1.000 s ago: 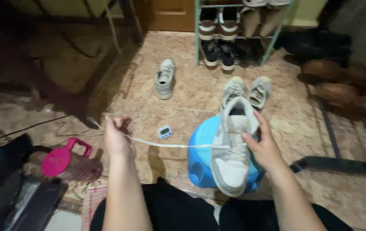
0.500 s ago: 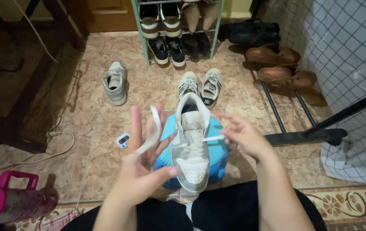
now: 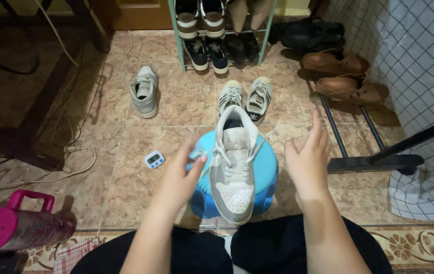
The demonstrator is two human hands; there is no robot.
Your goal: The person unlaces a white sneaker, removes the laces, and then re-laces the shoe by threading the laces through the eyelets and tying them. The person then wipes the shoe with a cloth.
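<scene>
On the blue plastic stool (image 3: pixel 267 175) at frame centre in the head view, a grey-and-white sneaker (image 3: pixel 233 165) rests sole-down, toe toward the person, heel toward the shoe rack (image 3: pixel 179 35).

Left hand (image 3: pixel 181 177): positioned at the sneaker's left side, level with the lacing. Fingers are drawn together at the tips around a blurred section of white lace (image 3: pixel 204 152); the hand pinches the lace rather than the shoe body.

Right hand (image 3: pixel 308 157): positioned just right of the sneaker, apart from it. Palm is turned inward, fingers spread wide and extended upward. It holds nothing.

Surroundings: a small white digital timer (image 3: pixel 154 160) lies on the tiled floor (image 3: pixel 176 106) left of the stool. A single grey sneaker (image 3: pixel 144 91) lies farther left. A pair of striped sneakers (image 3: pixel 246 96) stands directly behind the stool. Brown shoes (image 3: pixel 341 73) lie to the right. A pink bottle (image 3: pixel 16 228) occupies the lower-left corner.
</scene>
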